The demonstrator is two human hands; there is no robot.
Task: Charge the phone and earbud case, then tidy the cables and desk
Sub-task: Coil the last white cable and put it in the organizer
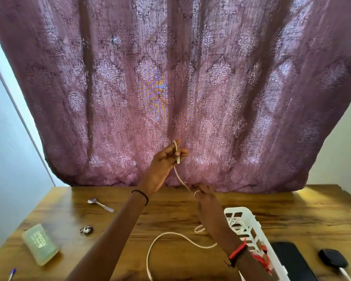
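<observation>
My left hand is raised in front of the curtain and pinches the plug end of a white cable. From there the cable runs down to my right hand, whose fingers hold it just above the desk. Its slack loops over the wood and off the front edge. A black phone lies at the right, beside a white basket. A black earbud case sits further right, with a white cable end next to it.
On the wooden desk lie a spoon, a key ring, a pale green case and a pen at the left. The basket holds white and red cables. A purple curtain hangs behind.
</observation>
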